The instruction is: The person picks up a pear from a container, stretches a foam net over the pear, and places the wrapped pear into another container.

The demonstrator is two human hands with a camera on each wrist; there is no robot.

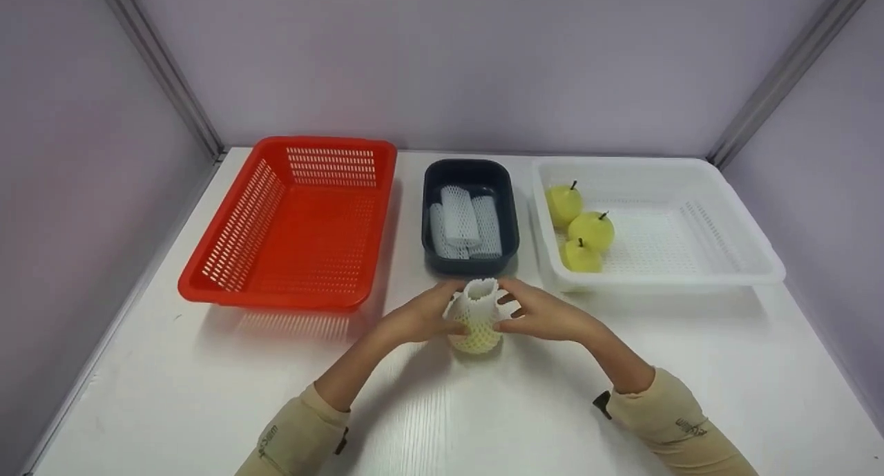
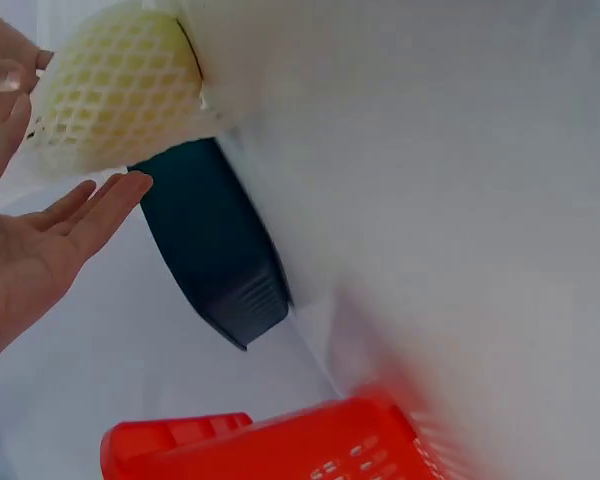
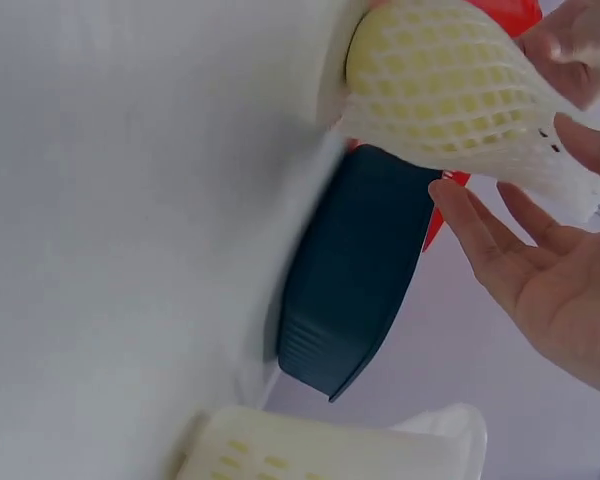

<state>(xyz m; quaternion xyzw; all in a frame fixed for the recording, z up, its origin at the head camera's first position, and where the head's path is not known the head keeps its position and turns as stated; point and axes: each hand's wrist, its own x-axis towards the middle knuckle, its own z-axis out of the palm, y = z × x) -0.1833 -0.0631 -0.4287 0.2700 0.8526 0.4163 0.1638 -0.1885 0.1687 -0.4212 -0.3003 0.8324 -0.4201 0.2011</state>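
A pear in a white foam net sleeve [image 1: 476, 320] stands upright on the table, its yellow skin showing through the mesh low down. The sleeve's upper end rises as an open tube above the fruit. On one side is my left hand [image 1: 428, 315], fingers fairly straight and thumb apart, fingertips right at the netting. My right hand [image 1: 549, 315] mirrors it on the other side, its fingers loosely spread. In the right wrist view the netted pear [image 3: 435, 85] leans across the frame above the right hand's fingertips [image 3: 450, 195]. Neither palm wraps the sleeve.
Behind the hands sits a dark blue bin [image 1: 514, 238] with several rolled foam net sleeves [image 1: 459, 217]. A red basket [image 1: 290, 300] stands at left. At right, a white basket [image 1: 690, 279] holds three pears [image 1: 591, 231]. Panels wall the table at the back and sides.
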